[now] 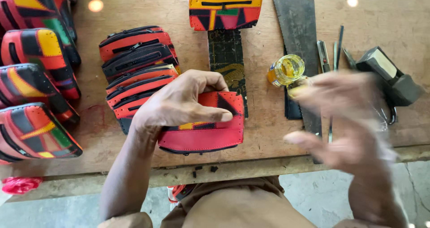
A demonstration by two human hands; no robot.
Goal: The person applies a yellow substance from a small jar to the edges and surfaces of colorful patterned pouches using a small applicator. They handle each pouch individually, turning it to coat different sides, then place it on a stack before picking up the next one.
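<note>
We are pressing our left hand (179, 103) down on a red patchwork pouch (204, 128), fingers curled over its far edge, near the tabletop's (134, 6) near edge. Our right hand (345, 120) is blurring over the right side, fingers spread and holding nothing. Just beyond it a small glass jar (286, 70) of yellow liquid is standing beside a saw blade (298, 35). Left of the pouch, a row of red zip pouches (136, 62) is lying stacked; another multicoloured pouch (225, 9) is sitting at the far edge. A dark tool (389, 75) is resting far right. Grey floor (313, 192) is showing below.
</note>
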